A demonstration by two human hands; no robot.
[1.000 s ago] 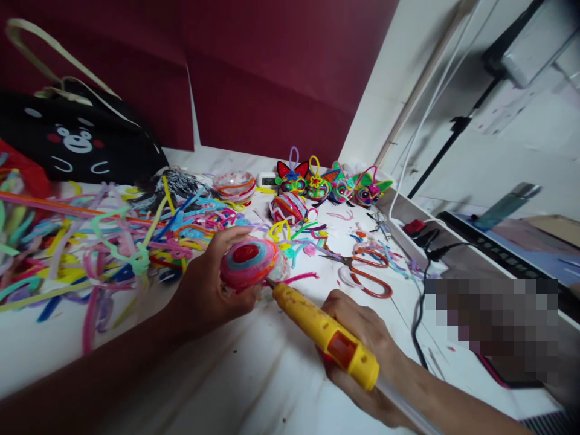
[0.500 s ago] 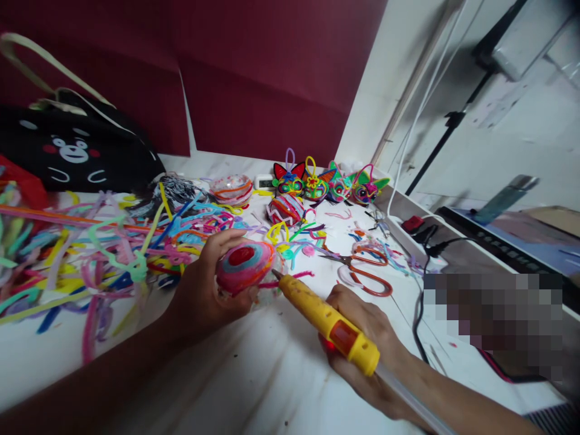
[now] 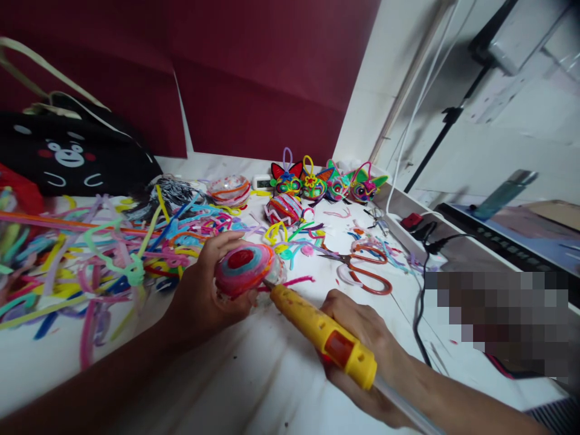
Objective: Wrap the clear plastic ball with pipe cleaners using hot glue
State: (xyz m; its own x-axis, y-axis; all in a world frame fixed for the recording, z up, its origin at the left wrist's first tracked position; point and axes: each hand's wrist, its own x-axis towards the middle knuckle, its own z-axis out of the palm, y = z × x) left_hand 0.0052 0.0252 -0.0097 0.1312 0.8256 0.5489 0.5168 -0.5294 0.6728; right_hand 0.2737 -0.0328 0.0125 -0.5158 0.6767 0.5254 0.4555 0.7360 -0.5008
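Observation:
My left hand (image 3: 206, 287) is wrapped round a clear plastic ball (image 3: 244, 269) covered in coils of pink, orange, blue and red pipe cleaner. Part of the clear shell is bare on its right side. In my right hand (image 3: 357, 350) is a yellow hot glue gun (image 3: 324, 329), with a glue stick (image 3: 408, 408) coming out of its rear. The nozzle meets the right edge of the coils; whether it touches cannot be made out. A magenta pipe cleaner piece (image 3: 296, 280) lies just behind the nozzle.
Loose pipe cleaners (image 3: 109, 254) heap up at the left, before a black bag (image 3: 67, 151). Orange-handled scissors (image 3: 362, 263) lie right of centre. Several finished animal-head ornaments (image 3: 312, 181) and a striped ball (image 3: 284, 208) stand behind. A black cable (image 3: 421, 314) runs along the right.
The glue gun has shifted slightly left and down, bringing its nozzle closer in against the ball's coils. My left hand keeps its hold on the ball. The view has shifted slightly.

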